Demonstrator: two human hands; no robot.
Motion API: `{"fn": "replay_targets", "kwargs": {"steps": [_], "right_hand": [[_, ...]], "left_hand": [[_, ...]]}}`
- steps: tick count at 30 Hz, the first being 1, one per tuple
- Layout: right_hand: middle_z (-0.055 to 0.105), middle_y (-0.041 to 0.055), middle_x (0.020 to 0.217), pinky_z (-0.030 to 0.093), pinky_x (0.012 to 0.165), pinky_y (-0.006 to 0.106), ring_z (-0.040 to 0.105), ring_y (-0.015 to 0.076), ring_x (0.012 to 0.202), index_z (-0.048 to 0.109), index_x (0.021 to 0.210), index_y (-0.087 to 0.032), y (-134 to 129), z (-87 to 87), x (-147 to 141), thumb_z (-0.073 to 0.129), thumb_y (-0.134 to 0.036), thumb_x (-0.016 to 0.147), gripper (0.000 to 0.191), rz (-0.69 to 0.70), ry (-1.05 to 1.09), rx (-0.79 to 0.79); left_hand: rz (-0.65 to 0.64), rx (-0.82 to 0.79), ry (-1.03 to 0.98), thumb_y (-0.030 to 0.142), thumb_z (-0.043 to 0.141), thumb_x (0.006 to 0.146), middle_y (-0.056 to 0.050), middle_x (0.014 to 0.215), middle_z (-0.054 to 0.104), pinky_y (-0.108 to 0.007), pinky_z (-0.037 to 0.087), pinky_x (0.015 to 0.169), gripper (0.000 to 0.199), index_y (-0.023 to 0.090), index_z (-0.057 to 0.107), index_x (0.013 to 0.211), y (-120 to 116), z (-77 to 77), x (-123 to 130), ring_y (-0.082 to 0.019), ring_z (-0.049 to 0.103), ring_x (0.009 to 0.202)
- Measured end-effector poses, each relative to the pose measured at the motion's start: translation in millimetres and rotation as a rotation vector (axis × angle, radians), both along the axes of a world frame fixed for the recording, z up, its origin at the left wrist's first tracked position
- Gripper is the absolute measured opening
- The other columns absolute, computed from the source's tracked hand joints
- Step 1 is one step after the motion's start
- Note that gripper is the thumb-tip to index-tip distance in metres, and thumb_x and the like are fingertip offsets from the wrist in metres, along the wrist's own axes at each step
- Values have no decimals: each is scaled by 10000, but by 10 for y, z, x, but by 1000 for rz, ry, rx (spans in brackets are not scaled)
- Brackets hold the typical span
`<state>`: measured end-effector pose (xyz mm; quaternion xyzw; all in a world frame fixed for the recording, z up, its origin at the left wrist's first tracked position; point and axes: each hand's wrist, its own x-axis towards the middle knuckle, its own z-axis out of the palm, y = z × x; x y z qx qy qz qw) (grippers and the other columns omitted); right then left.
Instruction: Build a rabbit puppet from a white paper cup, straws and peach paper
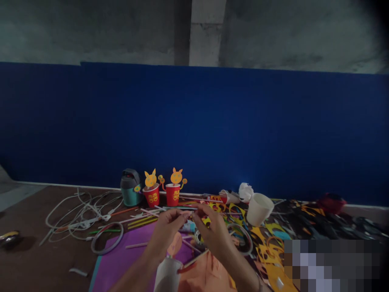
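Note:
My left hand (168, 227) and my right hand (211, 227) meet fingertip to fingertip above the worktop. Both are closed in a pinch; a small pale piece seems to lie between them, too small to name. Below my left hand stands a whitish paper cup (166, 278) with an orange paper disc (175, 245) at its top. A purple sheet (121, 255) lies under my left forearm, and orange paper (206, 271) spreads between my arms. Behind my hands is a small blue and white package (190, 227), partly covered.
Two red paper cups with orange cat faces (173, 195) stand near the blue wall, beside a teal flask (130, 194). White cables (79, 215) tangle at left. A white mug (259, 209), tape rolls (107, 239) and yellow paper offcuts (273, 259) surround the work area.

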<state>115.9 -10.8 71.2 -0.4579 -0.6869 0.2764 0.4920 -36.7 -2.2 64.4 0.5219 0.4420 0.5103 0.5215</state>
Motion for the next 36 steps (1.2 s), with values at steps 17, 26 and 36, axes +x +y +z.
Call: {"fn": "replay_targets", "kwargs": {"steps": [17,26,36], "right_hand": [[631,14,661,403,615,232,551,144,645,644,712,-159,-77,86,-60,540,-252,828,182,26,10,-48],[657,39,691,438,621,245,582,161,665,670,767,-144,-2,34,-18,515,-281,847,222,34,77,-94],[646,44,849,396,784,352,571,209,837,630,824,-208,-49,-26,-1,543,-199,863,97,-144,-252,390]], "left_hand": [[48,106,150,236,582,706,55,525,439,-211,280,513,144,157,583,585,-30,-9,19,-99,384,526],[-15,-12,-14,356,678,699,19,599,613,-213,347,574,198,159,698,696,-26,18,13,-120,494,583],[36,67,37,374,667,723,39,556,526,-194,287,518,241,138,661,674,7,-23,12,-93,407,540]]}}
